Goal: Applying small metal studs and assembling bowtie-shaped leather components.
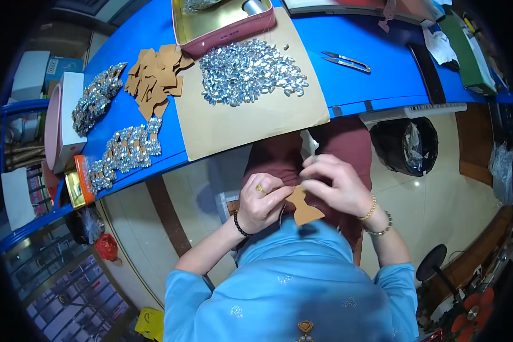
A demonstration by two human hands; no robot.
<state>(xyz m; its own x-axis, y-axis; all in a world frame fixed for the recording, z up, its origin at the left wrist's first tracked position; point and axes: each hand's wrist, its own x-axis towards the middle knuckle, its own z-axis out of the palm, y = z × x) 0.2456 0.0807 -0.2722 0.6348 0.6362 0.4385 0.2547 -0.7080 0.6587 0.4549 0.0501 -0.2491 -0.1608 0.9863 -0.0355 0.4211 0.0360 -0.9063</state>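
Note:
Over my lap, my left hand (261,200) pinches the upper left edge of a tan, bow-shaped leather-like piece (308,213) with thumb and forefinger. Close beside it, my right hand (339,185) is closed, its fingertips at the top of the same piece. What those right fingertips hold is too small to make out. Ahead, a heap of silvery faceted rhinestones (245,71) lies on a sheet of brown cardboard (245,130). To its left is a pile of bare tan cut pieces (157,77).
Rhinestone-covered pieces (131,145) lie at the left of the blue table (353,85), with another glittering pile (98,97) behind. A pink tin box (228,39) stands behind the rhinestones. Thread snips (346,61) lie to the right. A black bin (404,147) stands on the floor.

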